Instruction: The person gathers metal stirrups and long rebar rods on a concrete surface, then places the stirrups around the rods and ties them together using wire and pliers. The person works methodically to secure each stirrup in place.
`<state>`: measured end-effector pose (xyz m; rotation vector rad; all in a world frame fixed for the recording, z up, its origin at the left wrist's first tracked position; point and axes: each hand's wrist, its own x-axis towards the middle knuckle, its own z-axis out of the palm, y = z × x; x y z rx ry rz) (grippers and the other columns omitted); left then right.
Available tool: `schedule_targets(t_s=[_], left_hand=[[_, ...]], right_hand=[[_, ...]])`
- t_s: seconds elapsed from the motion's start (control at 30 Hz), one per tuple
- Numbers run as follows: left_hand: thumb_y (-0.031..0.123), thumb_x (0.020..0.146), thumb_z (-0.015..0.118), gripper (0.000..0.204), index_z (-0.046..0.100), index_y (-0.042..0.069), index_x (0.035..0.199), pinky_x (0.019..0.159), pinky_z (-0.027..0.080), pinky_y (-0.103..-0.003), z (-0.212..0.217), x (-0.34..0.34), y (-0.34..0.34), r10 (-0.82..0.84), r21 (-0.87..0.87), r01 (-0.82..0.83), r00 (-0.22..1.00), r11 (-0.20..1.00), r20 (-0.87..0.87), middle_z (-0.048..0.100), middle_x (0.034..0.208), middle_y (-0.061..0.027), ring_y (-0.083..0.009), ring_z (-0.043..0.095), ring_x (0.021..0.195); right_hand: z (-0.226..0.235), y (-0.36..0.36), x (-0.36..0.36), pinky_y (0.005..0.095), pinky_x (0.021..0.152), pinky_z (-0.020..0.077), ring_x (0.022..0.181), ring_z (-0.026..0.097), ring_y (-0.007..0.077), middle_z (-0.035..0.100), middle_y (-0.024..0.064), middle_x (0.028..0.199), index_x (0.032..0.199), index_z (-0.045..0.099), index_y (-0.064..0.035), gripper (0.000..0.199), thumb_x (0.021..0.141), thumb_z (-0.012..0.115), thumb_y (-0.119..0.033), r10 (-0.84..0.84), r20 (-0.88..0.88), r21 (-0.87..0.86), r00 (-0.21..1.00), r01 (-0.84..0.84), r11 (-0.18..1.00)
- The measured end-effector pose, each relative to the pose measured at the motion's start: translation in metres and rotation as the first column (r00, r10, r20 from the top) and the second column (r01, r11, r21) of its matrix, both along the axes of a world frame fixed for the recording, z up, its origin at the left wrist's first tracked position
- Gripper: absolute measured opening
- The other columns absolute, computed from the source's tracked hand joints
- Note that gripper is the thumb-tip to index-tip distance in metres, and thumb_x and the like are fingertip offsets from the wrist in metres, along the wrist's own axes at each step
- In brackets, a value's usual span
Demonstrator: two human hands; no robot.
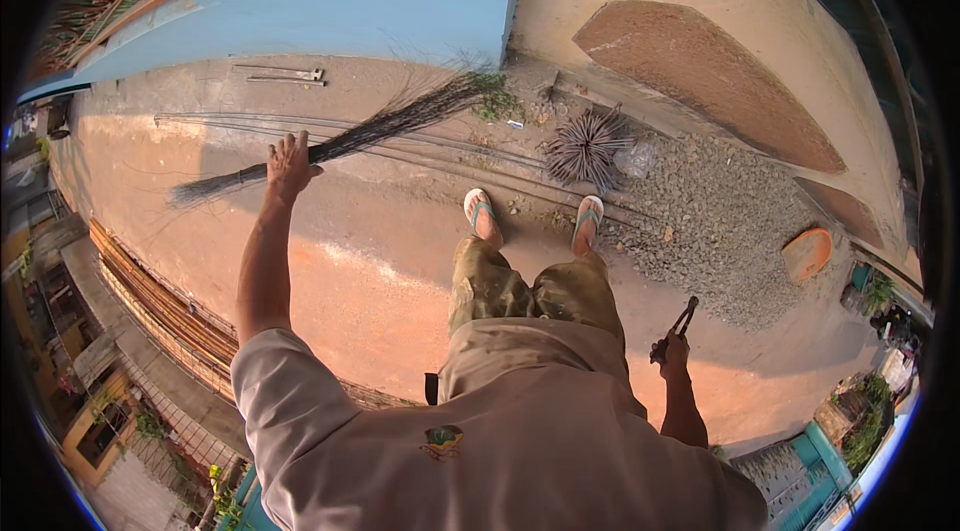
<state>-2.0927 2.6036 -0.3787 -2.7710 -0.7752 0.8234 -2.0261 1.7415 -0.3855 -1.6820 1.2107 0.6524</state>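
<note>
Over the ground (400, 251), the left hand (290, 166) closes around a wire bundle (400, 126) partway along (probably to steady its springy length); the right hand (675, 355) grips a dark tool (688, 313), well clear.

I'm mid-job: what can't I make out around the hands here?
All in the head view:
Left hand: its palm side and contact with the dark wire bundle, hidden by the hand's back.
Dark pincer-like tool: its middle, covered by the right hand.
Shirt emblem: fine detail, too small.
</note>
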Motion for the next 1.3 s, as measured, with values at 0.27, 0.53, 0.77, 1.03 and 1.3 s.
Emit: schedule_targets(t_s=[0.27,0.53,0.77,1.03,1.3], left_hand=[[0.023,0.071,0.076,0.08,0.04,-0.006,0.136,0.103,0.039,-0.043,-0.225,0.095,-0.091,0.646,-0.53,-0.402,0.63,0.746,0.432,0.052,0.129,-0.0293,-0.0424,0.048,0.123],[0.032,0.079,0.073,0.078,0.037,-0.003,0.139,0.108,0.035,-0.043,-0.351,0.199,-0.443,0.418,-0.862,-0.117,0.901,0.493,0.116,0.046,0.136,-0.0282,-0.0399,0.042,0.129],[0.026,0.083,0.07,0.063,0.043,0.002,0.134,0.105,0.037,-0.043,-0.428,0.328,-0.597,-0.147,-0.638,0.482,0.851,0.601,0.504,0.049,0.132,-0.0199,-0.0341,0.047,0.124],[0.026,0.084,0.062,0.049,0.05,0.002,0.126,0.107,0.028,-0.048,-0.551,0.29,-0.685,-0.734,-0.305,0.76,0.643,0.574,0.218,0.043,0.137,-0.0188,-0.0316,0.033,0.135],[0.019,0.084,0.056,0.041,0.053,0.01,0.124,0.111,0.025,-0.045,-0.531,0.231,-0.63,-0.859,-0.432,0.842,0.453,0.324,0.238,0.04,0.145,-0.0099,-0.0261,0.031,0.139]], right_hand=[[-0.025,0.111,-0.006,0.0377,0.052,0.0545,0.064,0.063,0.0229,0.058,0.0096,0.08,0.098,0.046,-0.0057,0.017,0.098,0.053,-0.021,0.045,-0.075,0.264,0.996,-0.024,0.964],[-0.138,0.129,-0.001,0.044,0.071,0.0559,0.089,0.067,0.0292,0.063,0.0134,0.095,0.105,0.054,-0.0059,0.017,0.096,0.059,-0.019,-0.209,-0.224,0.615,0.952,0.305,0.727],[-0.189,0.074,-0.015,0.0464,0.075,0.0566,0.095,0.067,0.0317,0.065,0.0161,0.102,0.106,0.058,-0.0082,0.014,0.097,0.057,-0.018,-0.357,-0.389,0.618,0.849,0.528,0.582],[-0.197,0.028,0.003,0.0488,0.079,0.0548,0.098,0.066,0.033,0.064,0.0176,0.107,0.119,0.054,-0.0053,0.025,0.099,0.051,-0.021,-0.556,-0.495,0.633,0.667,0.716,0.295],[-0.2,0.012,0.01,0.0493,0.08,0.0534,0.098,0.066,0.033,0.064,0.0177,0.107,0.114,0.056,-0.0058,0.021,0.099,0.051,-0.02,-0.563,-0.545,0.605,0.622,0.756,0.249]])
